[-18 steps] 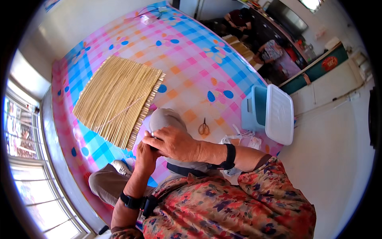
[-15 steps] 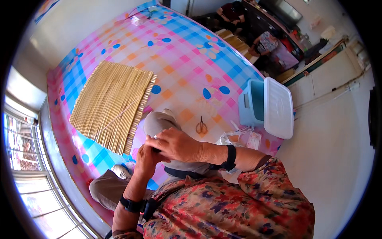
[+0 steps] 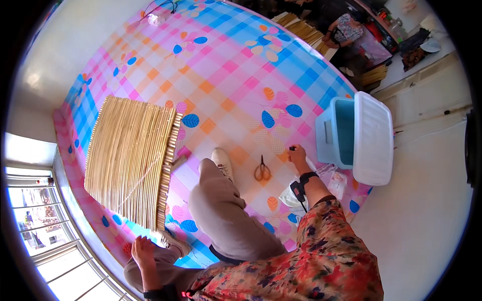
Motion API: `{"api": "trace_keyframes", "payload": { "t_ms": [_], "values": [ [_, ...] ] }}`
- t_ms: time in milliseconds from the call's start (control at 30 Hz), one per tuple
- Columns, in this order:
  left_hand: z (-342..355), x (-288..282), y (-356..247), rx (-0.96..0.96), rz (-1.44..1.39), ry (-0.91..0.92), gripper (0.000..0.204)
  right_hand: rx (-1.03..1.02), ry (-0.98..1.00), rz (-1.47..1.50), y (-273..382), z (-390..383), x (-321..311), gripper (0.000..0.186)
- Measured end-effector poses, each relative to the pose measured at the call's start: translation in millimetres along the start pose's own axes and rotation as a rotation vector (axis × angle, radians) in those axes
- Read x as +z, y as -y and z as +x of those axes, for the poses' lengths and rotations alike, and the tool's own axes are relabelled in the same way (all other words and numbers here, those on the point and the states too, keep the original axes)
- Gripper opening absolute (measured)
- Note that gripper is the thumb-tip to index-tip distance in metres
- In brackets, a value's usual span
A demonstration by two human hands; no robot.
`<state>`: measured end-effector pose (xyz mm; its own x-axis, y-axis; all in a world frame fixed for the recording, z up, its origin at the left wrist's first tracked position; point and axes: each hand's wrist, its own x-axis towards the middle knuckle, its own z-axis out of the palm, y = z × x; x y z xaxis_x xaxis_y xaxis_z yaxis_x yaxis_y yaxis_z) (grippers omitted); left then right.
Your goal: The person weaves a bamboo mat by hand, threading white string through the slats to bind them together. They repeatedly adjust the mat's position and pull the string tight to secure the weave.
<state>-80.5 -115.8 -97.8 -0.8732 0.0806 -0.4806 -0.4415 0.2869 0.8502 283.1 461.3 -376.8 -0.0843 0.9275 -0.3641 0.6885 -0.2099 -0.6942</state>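
My right hand point(image 3: 298, 156) is reaching out over the patterned floor covering, closed on a small black object point(image 3: 292, 148) whose kind I cannot make out. To its left lies a pair of scissors point(image 3: 261, 171), blades pointing away from me. Above my left knee, my left hand point(image 3: 143, 252) is raised with loosely bent fingers and nothing visible in it. A mat of straw-coloured strips point(image 3: 131, 158) lies spread just beyond the left hand. A pale diagonal strand crosses it, and the strip ends line its right edge.
A light blue bin point(image 3: 326, 133) with a white lid point(image 3: 373, 138) leaning on it stands at the right. Clear plastic bags point(image 3: 337, 184) lie near my right forearm. A barred window point(image 3: 45, 226) is at left. At the far right a person point(image 3: 346, 31) sits near stacked strips point(image 3: 301, 29).
My hands were together over my lap and have parted. The right has moved out to the right with the small black object, the left down toward my left knee. The view has shifted.
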Motion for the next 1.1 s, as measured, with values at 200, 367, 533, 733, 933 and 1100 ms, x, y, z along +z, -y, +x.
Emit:
{"api": "trace_keyframes", "payload": {
  "t_ms": [200,367,533,733,933,1100],
  "values": [
    [36.0,-30.5,19.5,-0.360,-0.058,-0.143,0.076,0.039,-0.125,-0.245,-19.4,48.5,16.0,0.032],
    [59.7,-24.8,27.8,-0.389,-0.147,-0.120,0.072,0.030,-0.270,-0.403,-0.8,75.1,13.9,0.029],
    [82.3,12.5,23.6,-0.340,-0.251,-0.036,0.043,-0.085,-0.264,-0.331,7.3,100.8,3.4,0.022],
    [83.6,10.0,29.4,-0.318,-0.379,0.020,0.043,-0.067,-0.340,-0.407,1.1,92.1,11.6,0.022],
    [106.3,-1.1,37.2,-0.247,-0.393,0.082,0.042,0.109,-0.315,0.176,-95.1,139.5,42.8,0.030],
    [97.7,-2.6,36.1,-0.261,-0.353,0.050,0.035,-0.067,-0.308,0.316,-50.6,176.3,40.6,0.027]
  ]
}}
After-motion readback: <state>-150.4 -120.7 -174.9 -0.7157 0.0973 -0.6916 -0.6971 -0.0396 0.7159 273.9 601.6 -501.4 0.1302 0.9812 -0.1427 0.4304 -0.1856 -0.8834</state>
